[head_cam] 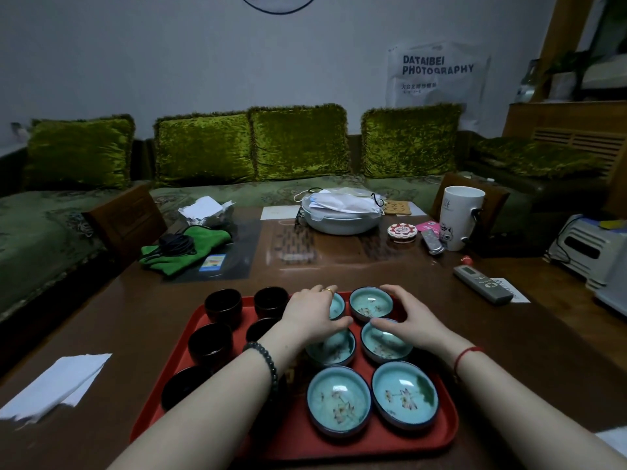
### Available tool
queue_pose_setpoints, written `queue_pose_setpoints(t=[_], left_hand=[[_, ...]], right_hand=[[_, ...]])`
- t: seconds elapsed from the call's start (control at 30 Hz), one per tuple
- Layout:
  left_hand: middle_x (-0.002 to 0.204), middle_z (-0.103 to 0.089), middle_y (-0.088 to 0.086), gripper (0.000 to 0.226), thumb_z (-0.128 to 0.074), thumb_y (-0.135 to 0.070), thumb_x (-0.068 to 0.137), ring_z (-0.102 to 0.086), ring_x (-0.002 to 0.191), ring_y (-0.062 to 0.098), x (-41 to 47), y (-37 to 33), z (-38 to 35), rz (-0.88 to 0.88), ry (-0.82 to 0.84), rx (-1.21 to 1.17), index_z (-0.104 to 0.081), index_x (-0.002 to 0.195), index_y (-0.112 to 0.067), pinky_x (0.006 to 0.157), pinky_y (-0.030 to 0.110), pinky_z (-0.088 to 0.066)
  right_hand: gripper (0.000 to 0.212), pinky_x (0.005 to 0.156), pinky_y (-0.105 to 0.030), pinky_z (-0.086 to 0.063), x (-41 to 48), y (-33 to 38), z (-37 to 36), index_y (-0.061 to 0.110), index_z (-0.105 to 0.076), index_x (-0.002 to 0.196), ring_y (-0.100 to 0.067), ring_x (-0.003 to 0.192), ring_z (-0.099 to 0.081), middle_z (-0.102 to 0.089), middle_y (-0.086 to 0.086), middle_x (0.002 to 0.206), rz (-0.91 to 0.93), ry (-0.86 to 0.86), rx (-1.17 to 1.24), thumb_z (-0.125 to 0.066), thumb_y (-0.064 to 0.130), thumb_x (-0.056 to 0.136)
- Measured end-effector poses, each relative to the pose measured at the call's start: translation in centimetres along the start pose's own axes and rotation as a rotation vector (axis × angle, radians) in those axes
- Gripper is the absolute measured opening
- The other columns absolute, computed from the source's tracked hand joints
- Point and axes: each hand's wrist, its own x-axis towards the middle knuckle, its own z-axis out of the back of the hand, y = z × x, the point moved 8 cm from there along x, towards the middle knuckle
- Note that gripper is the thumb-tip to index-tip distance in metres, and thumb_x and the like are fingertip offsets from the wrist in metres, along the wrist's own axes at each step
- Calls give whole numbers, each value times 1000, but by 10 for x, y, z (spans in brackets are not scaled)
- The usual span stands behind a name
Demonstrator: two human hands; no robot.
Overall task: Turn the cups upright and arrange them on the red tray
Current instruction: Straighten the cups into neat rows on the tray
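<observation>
A red tray (342, 449) lies on the brown table in front of me. Several black cups (223, 305) stand upright on its left half. Several teal cups with flower patterns inside (339, 401) stand upright on its right half, in two columns. My left hand (312, 313) curls over the far-left teal cup (338, 306), with fingers past its far rim and the thumb at its near side, hiding most of it. My right hand (407, 315) curves round the far-right teal cup (371, 301), with fingers behind it and the thumb in front.
A white paper napkin (54, 385) lies left of the tray. A grey remote (481, 284) lies to the right. Farther back are a green cloth (183, 245), a white lidded dish (342, 215) and a white mug (459, 222). A sofa with green cushions stands behind the table.
</observation>
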Motion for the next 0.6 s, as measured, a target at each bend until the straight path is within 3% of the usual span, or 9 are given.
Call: queue_pose_setpoints(t=[0.13,0.33,0.47,0.6], left_hand=[[138,-46,15,86,-47,-65,77,-48,122,34,9,8,-11,68,39,73,-25,142,-14,98,42,-40],[131,-56,11,82,-50,-59,79,-51,120,30,15,10,-15,77,29,-10,-26,142,-12,94,38,-41],[138,-48,11,78,-51,-55,80,-46,124,31,17,5,-15,47,-32,-41,-26,141,-15,101,40,-37],[152,-24,14,82,-55,-54,78,-27,137,35,20,12,-19,94,-24,-126,-22,143,-17,113,43,-29]], right_hand=[[71,104,-35,-38,13,-1,-9,25,-37,132,-18,124,-43,-44,-2,137,-19,-5,17,-72,41,72],[68,97,-30,-38,22,-5,-14,27,-39,129,-18,120,-45,-45,-3,134,-38,-47,37,-72,40,71],[68,98,-30,-38,22,-7,-13,27,-39,128,-17,119,-46,-47,-3,131,-31,-64,44,-73,40,71],[68,100,-33,-39,22,-6,-13,27,-39,128,-17,121,-45,-46,-2,132,-29,-61,53,-73,40,71]])
